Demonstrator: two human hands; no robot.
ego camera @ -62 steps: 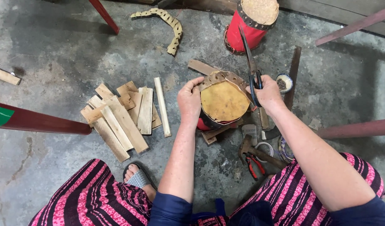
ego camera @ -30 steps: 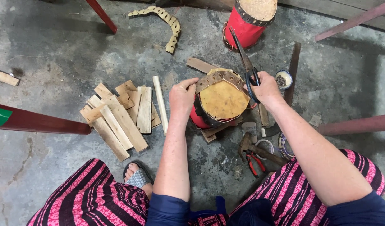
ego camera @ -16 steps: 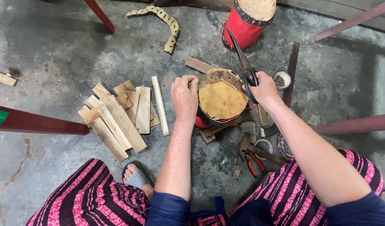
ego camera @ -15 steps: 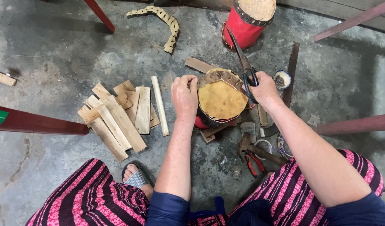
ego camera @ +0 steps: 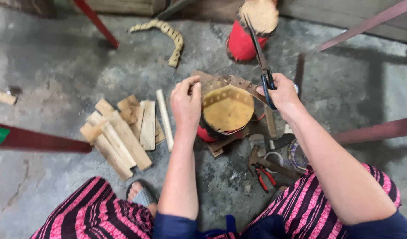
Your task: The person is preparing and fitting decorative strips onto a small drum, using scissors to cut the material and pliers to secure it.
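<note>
Fingers of our left hand (ego camera: 185, 104) pinch the drum (ego camera: 227, 113) skin; our right hand (ego camera: 283, 90) grips scissors (ego camera: 261, 57); wood slats (ego camera: 124, 132) and pliers (ego camera: 265, 175) lie beside.

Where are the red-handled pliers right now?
In the head view the red-handled pliers lie on the concrete floor, lower right of the small drum, beside the hammer and near the person's right knee.

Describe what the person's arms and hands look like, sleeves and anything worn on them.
Both forearms are bare from above the elbow down. Dark navy blue short sleeves end near the upper arms. The left hand and the right hand wear no gloves; no ring or bracelet can be made out. The lap shows pink-and-black striped cloth.
</note>
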